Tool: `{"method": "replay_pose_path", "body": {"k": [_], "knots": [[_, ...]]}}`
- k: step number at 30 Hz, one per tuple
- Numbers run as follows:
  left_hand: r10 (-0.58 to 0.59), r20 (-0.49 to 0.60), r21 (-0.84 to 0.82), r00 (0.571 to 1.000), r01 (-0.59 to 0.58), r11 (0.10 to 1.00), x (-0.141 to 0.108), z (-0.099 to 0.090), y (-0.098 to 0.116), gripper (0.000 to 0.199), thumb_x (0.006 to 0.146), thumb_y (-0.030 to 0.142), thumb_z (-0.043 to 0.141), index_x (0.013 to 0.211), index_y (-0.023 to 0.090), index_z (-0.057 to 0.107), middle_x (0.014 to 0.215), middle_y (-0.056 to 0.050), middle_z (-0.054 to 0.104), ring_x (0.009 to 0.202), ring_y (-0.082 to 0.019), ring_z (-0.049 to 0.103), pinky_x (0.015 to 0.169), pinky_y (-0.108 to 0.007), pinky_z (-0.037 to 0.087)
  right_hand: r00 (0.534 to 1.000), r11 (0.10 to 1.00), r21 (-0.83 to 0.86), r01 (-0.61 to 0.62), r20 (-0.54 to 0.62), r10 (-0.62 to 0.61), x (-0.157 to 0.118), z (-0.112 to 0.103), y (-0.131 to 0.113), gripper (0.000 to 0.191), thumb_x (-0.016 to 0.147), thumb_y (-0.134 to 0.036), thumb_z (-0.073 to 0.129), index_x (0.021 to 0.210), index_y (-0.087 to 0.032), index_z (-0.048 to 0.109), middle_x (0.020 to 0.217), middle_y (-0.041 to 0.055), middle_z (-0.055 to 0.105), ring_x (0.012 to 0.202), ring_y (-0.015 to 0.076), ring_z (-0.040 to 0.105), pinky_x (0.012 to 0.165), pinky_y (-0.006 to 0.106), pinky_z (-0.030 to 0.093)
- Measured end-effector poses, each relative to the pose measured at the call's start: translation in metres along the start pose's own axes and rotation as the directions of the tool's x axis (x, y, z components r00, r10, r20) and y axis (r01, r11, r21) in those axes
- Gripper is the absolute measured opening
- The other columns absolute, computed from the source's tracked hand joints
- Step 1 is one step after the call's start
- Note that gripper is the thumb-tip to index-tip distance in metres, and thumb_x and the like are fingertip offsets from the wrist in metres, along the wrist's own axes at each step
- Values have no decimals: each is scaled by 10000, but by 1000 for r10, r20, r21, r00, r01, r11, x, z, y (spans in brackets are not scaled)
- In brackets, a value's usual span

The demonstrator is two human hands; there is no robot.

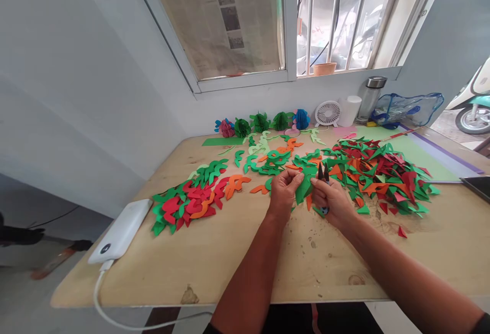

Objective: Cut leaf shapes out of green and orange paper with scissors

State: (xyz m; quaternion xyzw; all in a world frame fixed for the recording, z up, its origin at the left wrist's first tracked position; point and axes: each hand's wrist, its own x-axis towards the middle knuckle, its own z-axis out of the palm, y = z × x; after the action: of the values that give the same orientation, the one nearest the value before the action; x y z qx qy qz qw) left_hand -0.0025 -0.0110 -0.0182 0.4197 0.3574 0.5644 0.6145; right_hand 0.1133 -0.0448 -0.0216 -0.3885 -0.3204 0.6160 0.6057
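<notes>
Near the middle of the wooden table (229, 252), my left hand (284, 193) pinches the left edge of a green paper piece (304, 186). My right hand (334, 201) holds a pair of scissors (323, 172), its dark blades pointing up and away from me. The thumb and finger of that hand also touch the right side of the green paper. To the right lies a large heap of green, red and orange paper scraps (383, 171). Curved cut paper shapes (195, 199) in red, green and orange are piled at the left.
A white power bank (120, 231) with a cable lies at the left edge. Along the wall stand paper honeycomb figures (260, 122), a small white fan (328, 113), a glass bottle (371, 100) and a clear pouch (411, 108). Pale green sheets (432, 158) lie behind the scraps.
</notes>
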Motion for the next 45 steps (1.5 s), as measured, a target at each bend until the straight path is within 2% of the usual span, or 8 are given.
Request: {"method": "replay_pose_path", "body": {"k": [6, 14, 18, 21, 26, 32, 36, 45], "knots": [[-94, 68, -74, 993, 99, 992, -1, -1, 2, 351, 549, 418, 853, 605, 158, 624, 586, 17, 559, 541, -72, 472, 522, -199, 395, 991, 993, 78, -83, 115, 73, 1, -5, 0, 482, 714, -370, 746, 493, -193, 356, 428, -103, 258, 346, 22, 193, 331, 177, 196], [-301, 169, -187, 939, 330, 925, -2, -3, 1, 374, 504, 352, 878, 664, 140, 615, 598, 16, 579, 531, -79, 518, 526, -210, 416, 998, 993, 96, -70, 7, 70, 2, -2, 4, 490, 643, -368, 823, 540, -190, 378, 439, -105, 309, 349, 14, 222, 321, 158, 181], [-260, 80, -202, 962, 271, 941, 0, -3, -3, 354, 498, 309, 876, 671, 137, 619, 625, 8, 610, 537, -80, 541, 546, -211, 433, 998, 999, 32, -11, -67, 13, 1, 0, 3, 443, 646, -429, 813, 614, -195, 438, 460, -100, 354, 352, 25, 245, 325, 167, 181], [-215, 2, -238, 977, 209, 948, 3, -4, -5, 335, 505, 295, 867, 680, 144, 624, 646, 6, 631, 564, -88, 566, 562, -210, 448, 995, 999, 7, 32, -98, -31, 0, 1, 2, 393, 728, -560, 701, 773, -204, 541, 486, -89, 416, 334, 43, 261, 324, 191, 194], [-166, -91, -313, 982, 130, 941, 6, -7, -2, 325, 500, 265, 865, 688, 156, 624, 677, 13, 649, 623, -98, 607, 632, -220, 478, 1000, 997, -74, 15, -22, -17, -2, 3, 3, 455, 778, -644, 589, 755, -191, 556, 451, -73, 411, 322, 53, 253, 327, 209, 166], [-140, -46, -342, 989, 116, 933, 7, -10, 0, 319, 521, 268, 859, 689, 145, 617, 679, 6, 648, 612, -96, 600, 619, -221, 465, 995, 989, -134, -58, 75, 68, -5, 4, 4, 507, 802, -667, 557, 715, -167, 570, 454, -69, 380, 360, 45, 231, 344, 198, 155], [-163, 3, -347, 987, 154, 925, 7, -11, 0, 306, 541, 277, 853, 685, 149, 615, 669, 0, 650, 595, -101, 593, 617, -234, 459, 980, 981, -163, -101, 153, 126, -6, 3, 4, 445, 798, -599, 623, 736, -161, 579, 473, -78, 364, 386, 41, 214, 360, 194, 145], [-183, 71, -321, 981, 196, 927, 5, -10, 2, 294, 526, 279, 868, 672, 145, 650, 676, 0, 653, 625, -94, 591, 667, -230, 462, 986, 965, -258, -54, 139, 93, -5, 4, 2, 526, 795, -621, 607, 557, -194, 414, 438, -73, 303, 393, 51, 197, 381, 218, 124]]}}
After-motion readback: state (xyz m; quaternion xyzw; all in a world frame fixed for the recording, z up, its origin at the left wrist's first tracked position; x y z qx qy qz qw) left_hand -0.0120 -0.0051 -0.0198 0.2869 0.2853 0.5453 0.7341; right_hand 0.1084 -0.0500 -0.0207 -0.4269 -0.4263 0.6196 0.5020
